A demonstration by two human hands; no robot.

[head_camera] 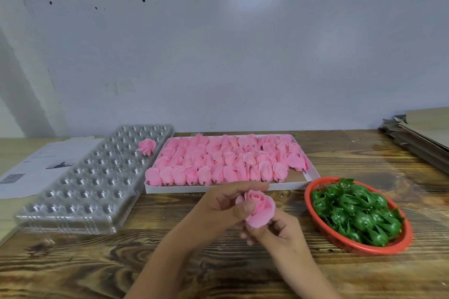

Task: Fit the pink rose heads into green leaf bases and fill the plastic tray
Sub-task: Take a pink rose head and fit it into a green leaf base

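Observation:
A pink rose head (261, 209) is held above the wooden table between both hands. My left hand (223, 204) pinches its upper side with thumb and fingers. My right hand (272, 230) curls under its base; whether a green leaf base sits there is hidden. A white box (267, 187) behind holds several rows of pink rose heads (218, 160). The red basket (313, 187) at the right is full of green leaf bases (357, 213). The clear plastic tray (92, 177) at the left carries one finished rose (146, 146) near its far right edge.
Printed paper sheets (46, 162) lie left of the tray. Flattened cardboard (422, 133) is stacked at the far right corner. A white wall stands close behind the wooden table (170, 262).

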